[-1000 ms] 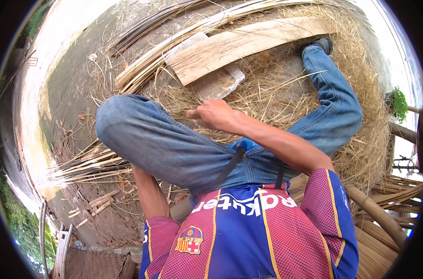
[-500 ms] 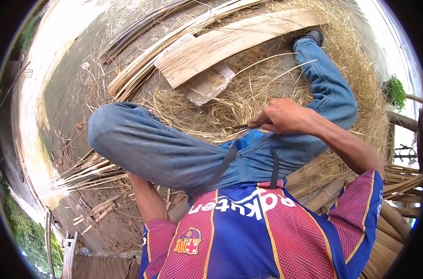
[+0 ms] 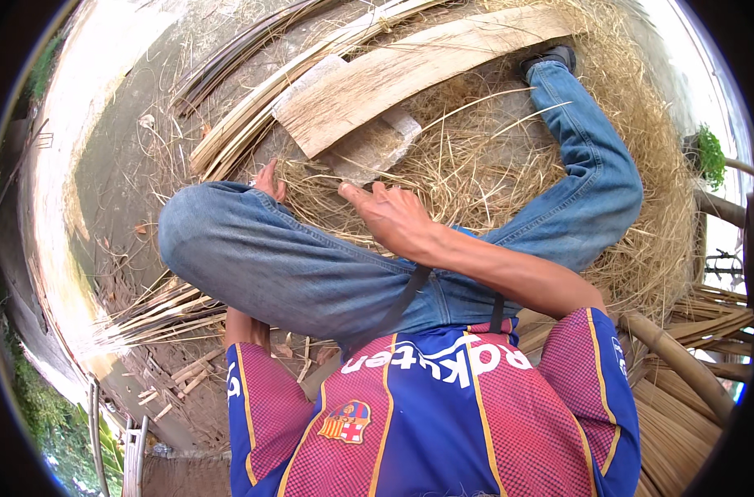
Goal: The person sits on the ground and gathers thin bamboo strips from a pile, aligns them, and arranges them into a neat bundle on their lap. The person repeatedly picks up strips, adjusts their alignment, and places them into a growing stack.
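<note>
My right hand (image 3: 393, 217) reaches over my lap with its fingers curled and its thumb side toward the left. It is closed, and what it grips is hidden beneath it. Past my bent left leg, part of my left hand (image 3: 269, 182) shows with its fingers apart; the thigh covers the rest and most of the forearm. Between the two hands are thin pale strips and shavings (image 3: 310, 178). Just beyond the right hand lies a pale, rough-edged block (image 3: 368, 153), partly under a wide wooden board (image 3: 410, 70).
Bundled long split strips (image 3: 252, 124) lie beyond the left knee, with darker strips (image 3: 228, 62) farther out. Curly shavings (image 3: 476, 166) cover the ground between my legs. More thin strips (image 3: 161, 319) are at the left, and a bamboo pole (image 3: 683, 360) is at the right.
My right hand has moved left and forward, from above my right thigh toward the block. The dark blade in it no longer shows. More of my left hand has emerged beyond my leg.
</note>
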{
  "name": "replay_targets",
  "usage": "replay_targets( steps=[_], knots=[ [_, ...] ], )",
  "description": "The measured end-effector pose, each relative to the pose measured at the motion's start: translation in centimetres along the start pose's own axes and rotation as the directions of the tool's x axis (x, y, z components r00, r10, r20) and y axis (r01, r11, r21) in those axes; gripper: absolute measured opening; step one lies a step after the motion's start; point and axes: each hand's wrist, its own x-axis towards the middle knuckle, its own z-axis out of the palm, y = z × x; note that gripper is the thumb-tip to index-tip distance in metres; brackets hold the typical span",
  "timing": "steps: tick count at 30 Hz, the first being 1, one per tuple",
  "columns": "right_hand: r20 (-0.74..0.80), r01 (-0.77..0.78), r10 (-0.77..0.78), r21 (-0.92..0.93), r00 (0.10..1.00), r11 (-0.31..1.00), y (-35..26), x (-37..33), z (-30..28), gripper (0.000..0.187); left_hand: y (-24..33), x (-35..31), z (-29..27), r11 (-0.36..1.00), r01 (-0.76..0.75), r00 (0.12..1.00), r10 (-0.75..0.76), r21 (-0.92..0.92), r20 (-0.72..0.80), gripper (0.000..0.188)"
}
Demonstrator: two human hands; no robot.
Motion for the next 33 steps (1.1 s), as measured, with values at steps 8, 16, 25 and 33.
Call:
replay_targets(
  steps=[8,16,25,33],
  knots=[
    [0.130,0.161,-0.146,-0.108,0.981,0.981,0.7,1.6,-1.1,0.045,-1.2,-4.0,2.5,0.981,-0.194,0.949,0.187,-0.002,-0.253,0.049],
    [0.447,0.348,-0.233,-0.193,0.864,0.917,3.4,-1.8,-4.2,0.045,1.6,-10.1,-0.5,0.753,-0.110,0.947,-0.118,-0.649,-0.298,0.049],
    [0.430,0.113,0.055,-0.354,0.901,0.928,9.8,-9.3,-11.1,0.041,6.6,-15.3,-6.7,0.128,-0.177,0.934,-0.291,-0.976,-0.208,0.050],
    [-0.005,-0.233,0.269,-0.519,0.963,0.823,23.2,-11.3,-17.5,0.030,11.3,-14.5,-12.4,0.146,-0.139,0.954,-0.247,-0.979,-0.172,0.059]
  ],
)
